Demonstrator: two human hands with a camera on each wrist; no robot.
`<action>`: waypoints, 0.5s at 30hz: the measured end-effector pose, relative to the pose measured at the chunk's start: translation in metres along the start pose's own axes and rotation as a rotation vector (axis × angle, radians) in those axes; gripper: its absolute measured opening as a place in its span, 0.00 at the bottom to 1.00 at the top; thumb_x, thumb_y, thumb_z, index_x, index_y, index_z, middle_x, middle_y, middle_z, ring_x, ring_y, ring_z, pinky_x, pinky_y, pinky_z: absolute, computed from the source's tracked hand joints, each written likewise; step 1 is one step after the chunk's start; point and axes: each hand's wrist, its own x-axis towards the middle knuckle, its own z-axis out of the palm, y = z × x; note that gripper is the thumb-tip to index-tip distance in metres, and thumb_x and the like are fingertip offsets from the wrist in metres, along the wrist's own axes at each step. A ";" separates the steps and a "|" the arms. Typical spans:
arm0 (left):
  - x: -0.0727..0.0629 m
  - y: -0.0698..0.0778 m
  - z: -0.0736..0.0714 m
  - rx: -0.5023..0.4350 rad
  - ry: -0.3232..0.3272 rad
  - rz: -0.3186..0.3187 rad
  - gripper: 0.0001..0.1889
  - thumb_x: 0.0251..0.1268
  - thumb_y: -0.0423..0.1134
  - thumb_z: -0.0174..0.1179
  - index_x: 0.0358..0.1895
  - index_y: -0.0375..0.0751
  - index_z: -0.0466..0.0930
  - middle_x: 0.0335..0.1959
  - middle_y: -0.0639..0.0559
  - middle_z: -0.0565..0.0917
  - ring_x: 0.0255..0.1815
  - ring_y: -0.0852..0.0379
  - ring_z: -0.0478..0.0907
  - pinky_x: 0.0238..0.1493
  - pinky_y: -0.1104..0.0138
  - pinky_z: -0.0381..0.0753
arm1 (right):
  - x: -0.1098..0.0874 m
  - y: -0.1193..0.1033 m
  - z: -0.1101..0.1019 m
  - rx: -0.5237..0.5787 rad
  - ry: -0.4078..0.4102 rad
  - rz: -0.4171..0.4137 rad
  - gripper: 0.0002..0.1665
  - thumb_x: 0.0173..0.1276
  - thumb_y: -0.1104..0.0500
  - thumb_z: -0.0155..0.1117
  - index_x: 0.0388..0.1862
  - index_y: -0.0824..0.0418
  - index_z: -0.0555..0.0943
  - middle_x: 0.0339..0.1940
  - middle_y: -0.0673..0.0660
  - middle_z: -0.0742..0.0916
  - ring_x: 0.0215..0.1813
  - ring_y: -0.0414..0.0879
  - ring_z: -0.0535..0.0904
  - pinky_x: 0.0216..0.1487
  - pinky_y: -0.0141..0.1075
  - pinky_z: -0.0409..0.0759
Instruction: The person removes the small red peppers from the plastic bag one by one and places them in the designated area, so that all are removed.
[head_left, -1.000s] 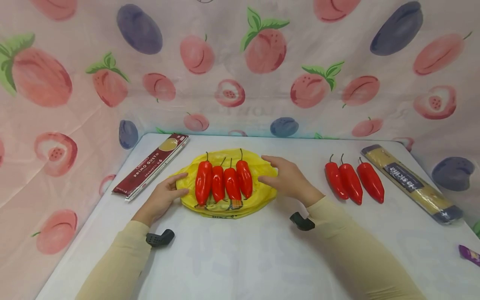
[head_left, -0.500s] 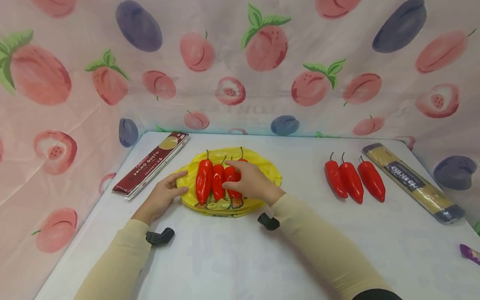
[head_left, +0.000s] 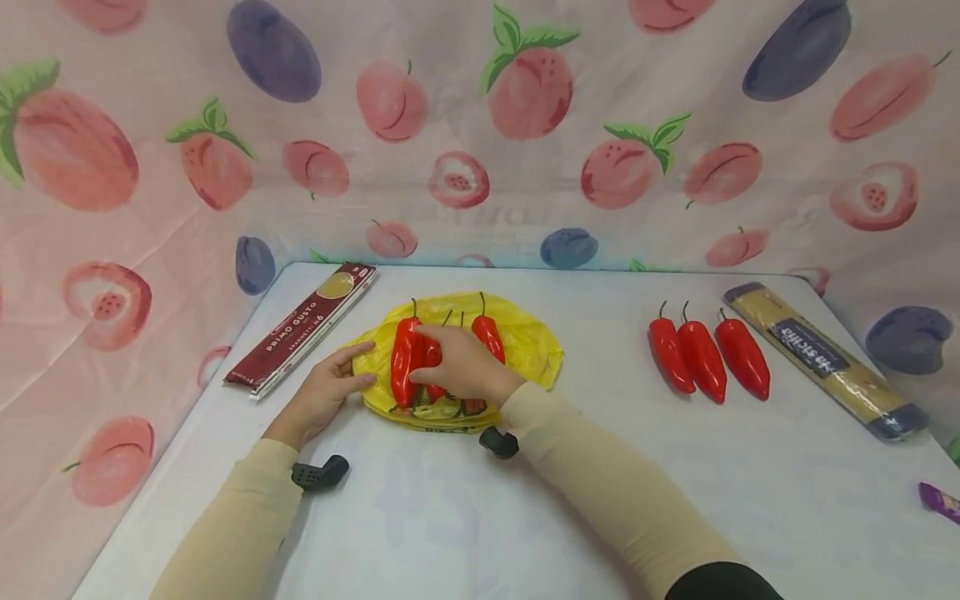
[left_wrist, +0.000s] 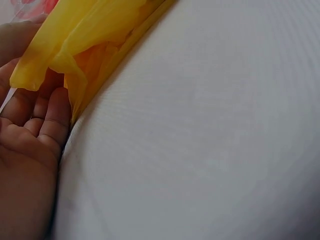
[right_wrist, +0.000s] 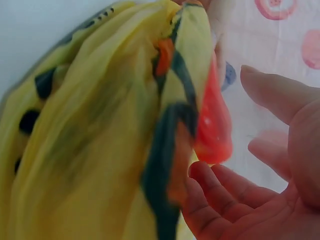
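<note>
A yellow plastic bag (head_left: 532,346) with dark printing lies flat in the middle of the white table, bearing several glossy red chili peppers in a row. My right hand (head_left: 468,365) reaches across the row from the right, thumb and fingers spread. Its fingertips come right up to the leftmost pepper (head_left: 405,362) and hide much of the middle ones. At the right end, another pepper (head_left: 489,335) shows behind the hand. My left hand (head_left: 321,393) rests at the bag's left edge, fingers loosely bent; in the left wrist view a fold of the bag (left_wrist: 75,55) overlaps its fingertips.
Three more red peppers (head_left: 702,360) lie to the right. Beyond them is a long pasta packet (head_left: 825,362); a dark red spaghetti packet (head_left: 303,329) lies at the back left. A purple wrapper (head_left: 939,502) is at the right edge. Fruit-print cloth (head_left: 517,179) hangs behind the table.
My right hand has moved left from the bag's right edge, over the peppers, to the leftmost one. The left hand has stayed at the bag's left edge.
</note>
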 end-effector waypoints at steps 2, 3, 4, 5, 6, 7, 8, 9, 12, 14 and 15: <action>0.000 -0.001 0.000 -0.007 -0.005 0.003 0.33 0.69 0.35 0.62 0.76 0.39 0.63 0.78 0.41 0.60 0.74 0.44 0.60 0.60 0.74 0.72 | 0.003 -0.002 0.004 -0.022 -0.010 0.007 0.44 0.67 0.48 0.71 0.78 0.52 0.65 0.70 0.52 0.76 0.67 0.48 0.71 0.59 0.43 0.80; 0.000 -0.001 0.000 -0.012 -0.006 0.003 0.33 0.69 0.35 0.62 0.76 0.39 0.63 0.77 0.41 0.60 0.74 0.43 0.61 0.60 0.74 0.72 | 0.005 -0.002 0.006 -0.031 -0.014 0.012 0.44 0.67 0.48 0.71 0.78 0.52 0.64 0.70 0.52 0.76 0.67 0.48 0.72 0.59 0.42 0.79; 0.000 -0.001 0.001 -0.017 -0.008 0.004 0.33 0.70 0.35 0.62 0.76 0.39 0.63 0.77 0.41 0.61 0.73 0.43 0.61 0.59 0.74 0.73 | 0.007 -0.003 0.007 -0.040 -0.017 0.021 0.45 0.66 0.48 0.72 0.79 0.51 0.64 0.70 0.52 0.76 0.67 0.48 0.71 0.59 0.42 0.79; 0.000 -0.001 0.001 -0.023 -0.010 0.006 0.33 0.70 0.34 0.62 0.76 0.39 0.62 0.77 0.41 0.61 0.73 0.43 0.62 0.59 0.74 0.73 | 0.008 -0.004 0.009 -0.046 -0.018 0.030 0.45 0.66 0.48 0.72 0.79 0.51 0.64 0.70 0.52 0.76 0.66 0.48 0.71 0.59 0.42 0.79; 0.000 -0.001 0.001 -0.027 -0.013 0.009 0.33 0.70 0.34 0.62 0.76 0.39 0.62 0.77 0.41 0.61 0.73 0.43 0.62 0.59 0.74 0.73 | 0.009 -0.004 0.010 -0.050 -0.017 0.039 0.45 0.66 0.48 0.72 0.79 0.51 0.63 0.70 0.53 0.76 0.66 0.48 0.71 0.59 0.42 0.79; 0.000 -0.002 0.001 -0.031 -0.013 0.009 0.33 0.70 0.34 0.62 0.76 0.39 0.62 0.77 0.41 0.61 0.73 0.43 0.62 0.59 0.74 0.73 | 0.010 -0.005 0.011 -0.051 -0.017 0.048 0.46 0.66 0.48 0.72 0.79 0.50 0.63 0.70 0.53 0.76 0.66 0.48 0.71 0.58 0.42 0.80; 0.000 -0.002 0.001 -0.034 -0.014 0.008 0.33 0.70 0.34 0.62 0.76 0.39 0.63 0.77 0.41 0.62 0.73 0.43 0.62 0.59 0.74 0.73 | 0.010 -0.005 0.011 -0.054 -0.018 0.057 0.46 0.66 0.48 0.72 0.79 0.50 0.63 0.69 0.53 0.76 0.66 0.48 0.72 0.58 0.42 0.80; 0.001 -0.002 0.001 -0.034 -0.014 0.008 0.33 0.70 0.34 0.62 0.76 0.40 0.63 0.77 0.41 0.62 0.73 0.44 0.62 0.58 0.74 0.74 | 0.011 -0.006 0.012 -0.057 -0.017 0.062 0.46 0.66 0.48 0.72 0.79 0.50 0.63 0.69 0.53 0.76 0.65 0.48 0.72 0.58 0.42 0.80; 0.001 -0.003 0.000 -0.038 -0.020 0.007 0.33 0.70 0.35 0.62 0.76 0.40 0.63 0.77 0.41 0.62 0.74 0.44 0.62 0.59 0.74 0.73 | 0.012 -0.007 0.013 -0.064 -0.015 0.075 0.47 0.66 0.47 0.72 0.79 0.51 0.62 0.69 0.54 0.76 0.65 0.49 0.72 0.58 0.42 0.80; 0.001 -0.003 -0.001 -0.036 -0.022 0.003 0.33 0.70 0.35 0.62 0.76 0.40 0.63 0.76 0.41 0.62 0.74 0.44 0.62 0.59 0.74 0.73 | 0.013 -0.008 0.014 -0.066 -0.015 0.076 0.47 0.66 0.47 0.72 0.79 0.51 0.62 0.69 0.55 0.76 0.65 0.49 0.72 0.59 0.43 0.80; 0.001 -0.003 -0.001 -0.035 -0.023 0.001 0.33 0.70 0.35 0.62 0.76 0.40 0.63 0.76 0.41 0.62 0.74 0.44 0.62 0.59 0.74 0.73 | 0.013 -0.009 0.014 -0.064 -0.014 0.078 0.47 0.65 0.46 0.72 0.80 0.51 0.62 0.69 0.55 0.76 0.65 0.49 0.72 0.58 0.43 0.80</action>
